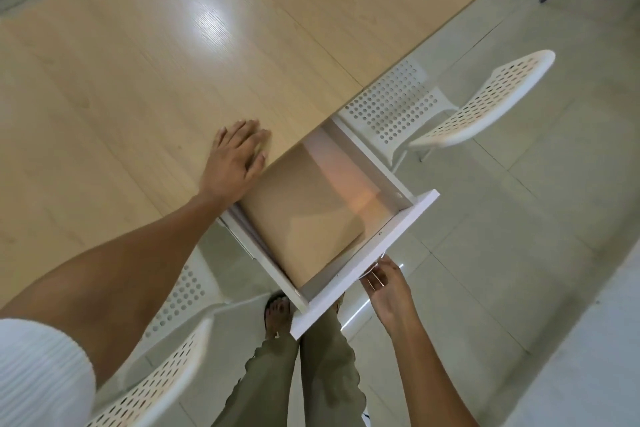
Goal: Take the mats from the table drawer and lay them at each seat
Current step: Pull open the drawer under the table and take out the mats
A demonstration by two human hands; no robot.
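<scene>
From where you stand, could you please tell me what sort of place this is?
Probably a dining area in a home. A long wooden table has white perforated chairs tucked beside it on a pale tiled floor, and its white drawer is pulled open.

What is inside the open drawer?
The drawer holds flat tan mats lying on its bottom. Their far part is hidden under the table, so their number is unclear.
</scene>
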